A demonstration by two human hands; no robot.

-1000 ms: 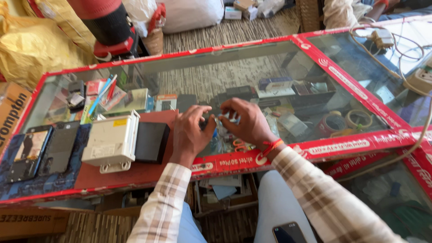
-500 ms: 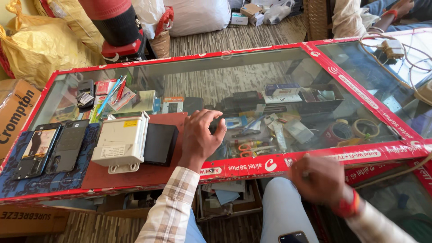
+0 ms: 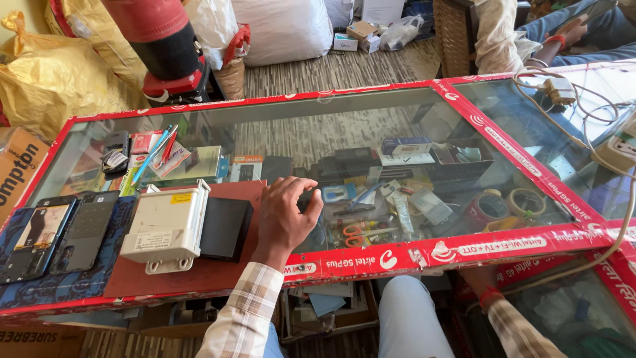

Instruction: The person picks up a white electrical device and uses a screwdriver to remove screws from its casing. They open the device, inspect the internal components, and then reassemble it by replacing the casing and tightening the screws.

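My left hand rests on the glass top of a red-framed display counter. Its fingertips pinch a small dark part against the glass. Just left of the hand, a black flat device and a white plastic box lie on a maroon mat. My right arm has dropped below the counter's front edge. Only its wrist with a red band and a checked sleeve show; the right hand itself is hidden under the counter.
Two opened phones lie on a blue cloth at the left. Under the glass are scissors, tape rolls, pens and small boxes. Cables and a white power strip cross the right side. Another person's arm is at the far right.
My right hand left the small part, drew back to the right and sank below the counter edge. The left hand stayed on the glass with the part.
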